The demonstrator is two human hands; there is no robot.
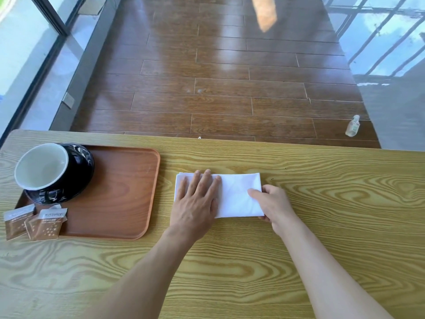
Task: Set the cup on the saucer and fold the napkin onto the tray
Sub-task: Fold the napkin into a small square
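Tabletop (322, 203): folded napkin (239, 196), sachet (46, 224) print unreadable.

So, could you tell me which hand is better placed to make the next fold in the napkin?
Probably the right hand: it pinches the napkin's right edge, ready to lift it over. The left hand lies flat on the left half, anchoring it.

White napkin (239, 196) on a yellowish tabletop (322, 215) with swirling grain; reddish-brown tray (119, 192); glossy black saucer (78, 171); cup (41, 166) white inside, black outside; brown sachets (34, 223) with white tops.
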